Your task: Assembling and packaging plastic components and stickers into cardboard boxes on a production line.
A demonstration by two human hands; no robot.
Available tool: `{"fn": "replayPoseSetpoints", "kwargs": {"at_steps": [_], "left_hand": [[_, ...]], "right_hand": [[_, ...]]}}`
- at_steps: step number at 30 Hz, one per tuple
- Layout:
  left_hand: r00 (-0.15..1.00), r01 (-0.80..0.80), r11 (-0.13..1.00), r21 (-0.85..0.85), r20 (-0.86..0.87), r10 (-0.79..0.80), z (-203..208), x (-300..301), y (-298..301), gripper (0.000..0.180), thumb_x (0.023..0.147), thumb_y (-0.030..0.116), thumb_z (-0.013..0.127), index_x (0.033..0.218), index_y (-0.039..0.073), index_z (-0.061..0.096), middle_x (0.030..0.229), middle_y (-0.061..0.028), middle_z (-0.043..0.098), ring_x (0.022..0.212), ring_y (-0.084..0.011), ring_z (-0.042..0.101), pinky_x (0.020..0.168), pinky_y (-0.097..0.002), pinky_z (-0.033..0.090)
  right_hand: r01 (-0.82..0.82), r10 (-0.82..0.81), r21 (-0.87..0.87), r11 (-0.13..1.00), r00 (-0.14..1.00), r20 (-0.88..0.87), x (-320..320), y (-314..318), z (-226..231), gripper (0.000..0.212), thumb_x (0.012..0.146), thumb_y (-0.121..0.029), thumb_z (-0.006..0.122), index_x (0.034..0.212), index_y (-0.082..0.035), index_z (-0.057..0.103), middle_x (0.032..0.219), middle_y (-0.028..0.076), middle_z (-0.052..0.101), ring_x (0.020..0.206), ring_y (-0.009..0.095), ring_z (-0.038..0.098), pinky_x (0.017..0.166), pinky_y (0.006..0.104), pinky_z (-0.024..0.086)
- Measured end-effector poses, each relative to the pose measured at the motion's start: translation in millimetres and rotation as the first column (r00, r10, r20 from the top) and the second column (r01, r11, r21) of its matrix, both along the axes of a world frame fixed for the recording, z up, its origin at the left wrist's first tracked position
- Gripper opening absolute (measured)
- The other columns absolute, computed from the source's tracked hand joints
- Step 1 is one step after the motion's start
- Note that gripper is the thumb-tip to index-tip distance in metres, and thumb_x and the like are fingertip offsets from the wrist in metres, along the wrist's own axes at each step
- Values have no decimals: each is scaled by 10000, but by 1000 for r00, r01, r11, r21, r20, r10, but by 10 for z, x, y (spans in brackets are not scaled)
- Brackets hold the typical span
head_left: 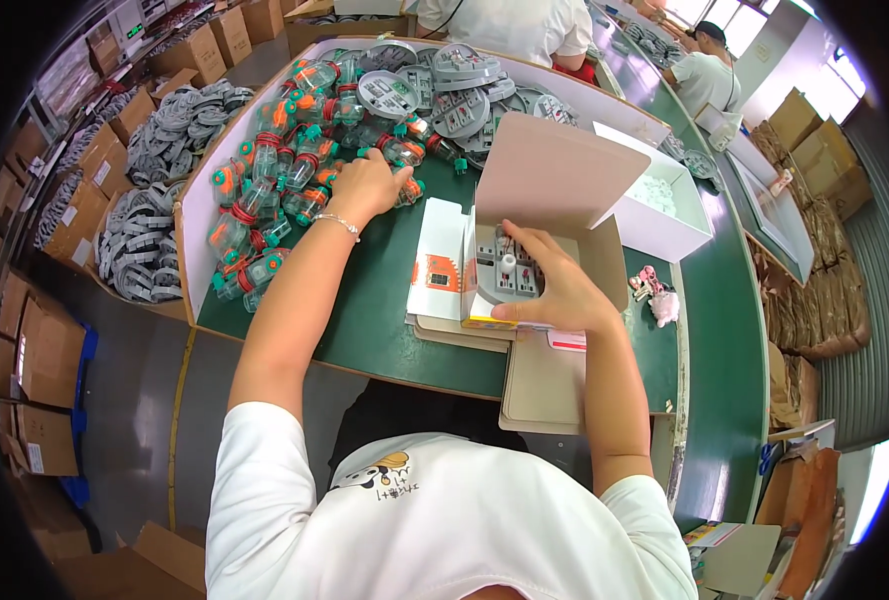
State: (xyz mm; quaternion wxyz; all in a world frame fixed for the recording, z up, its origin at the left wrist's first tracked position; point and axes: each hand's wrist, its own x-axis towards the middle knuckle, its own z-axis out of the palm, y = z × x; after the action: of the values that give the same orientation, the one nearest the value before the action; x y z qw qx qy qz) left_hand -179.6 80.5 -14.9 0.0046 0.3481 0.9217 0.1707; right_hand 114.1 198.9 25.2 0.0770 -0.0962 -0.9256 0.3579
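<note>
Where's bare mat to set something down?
Bare green mat lies between the left hand, the stacked flat cartons and the table's near edge. Crowded: the pile of clear orange-teal parts and the open box under the right hand.

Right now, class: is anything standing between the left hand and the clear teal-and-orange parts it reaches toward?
Nothing visible does. The left hand already rests on the heap of clear teal-and-orange parts, fingers among them. The right hand is apart, on the grey piece inside the open cardboard box.
</note>
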Motion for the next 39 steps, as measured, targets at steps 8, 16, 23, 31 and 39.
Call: {"fn": "replayPoseSetpoints", "kwargs": {"at_steps": [8, 16, 23, 31, 39], "left_hand": [[959, -236, 916, 325, 231, 165, -422, -434, 194, 665, 769, 308, 825, 1217, -71, 513, 1094, -213, 683, 1027, -321, 666, 891, -427, 528], [938, -12, 681, 732, 244, -246, 40, -83, -306, 467, 716, 132, 861, 1091, -14, 626, 968, -99, 729, 897, -174, 701, 778, -329, 546], [862, 162, 197, 967, -41, -506, 903, 1084, -616, 312, 806, 64, 809, 1068, 30, 644, 1037, -72, 713, 898, -147, 686, 804, -281, 541], [630, 765, 421, 488, -427, -649, 283, 2134, 288, 481, 638, 44, 820, 1090, 62, 659, 1122, -118, 648, 1047, -293, 609, 863, -359, 551], [500, 865, 500, 45, -166, -850, 216, 2122, 280, 505, 771, 368, 790, 1140, 59, 639, 1138, -120, 625, 1152, -299, 589, 1091, -488, 402]], "right_hand": [[-91, 92, -67, 994, 996, 4, -89, 140, -180, 1020, 668, -333, 901, 1510, -85, 382, 1521, 160, 378, 1396, 322, 402, 1150, 390, 334], [157, -122, 61, 986, 917, -380, 117, -47, 15, 734, 754, -204, 847, 1397, -81, 514, 1442, 149, 471, 1317, 311, 478, 1076, 395, 410], [487, -523, -290, 824, 457, -719, 892, -5, 49, 357, 899, -130, 712, 1229, -32, 615, 1260, 105, 603, 1129, 188, 587, 920, 327, 483], [469, -638, -529, 707, 745, -193, 927, 10, -244, 437, 1075, -353, 424, 1354, -26, 503, 1298, 94, 550, 1202, 191, 531, 950, 369, 511], [326, -559, -634, 701, 803, -206, 995, 68, -337, 447, 1076, -370, 440, 1314, -3, 534, 1007, 18, 587, 913, 92, 547, 720, 307, 501]]}}
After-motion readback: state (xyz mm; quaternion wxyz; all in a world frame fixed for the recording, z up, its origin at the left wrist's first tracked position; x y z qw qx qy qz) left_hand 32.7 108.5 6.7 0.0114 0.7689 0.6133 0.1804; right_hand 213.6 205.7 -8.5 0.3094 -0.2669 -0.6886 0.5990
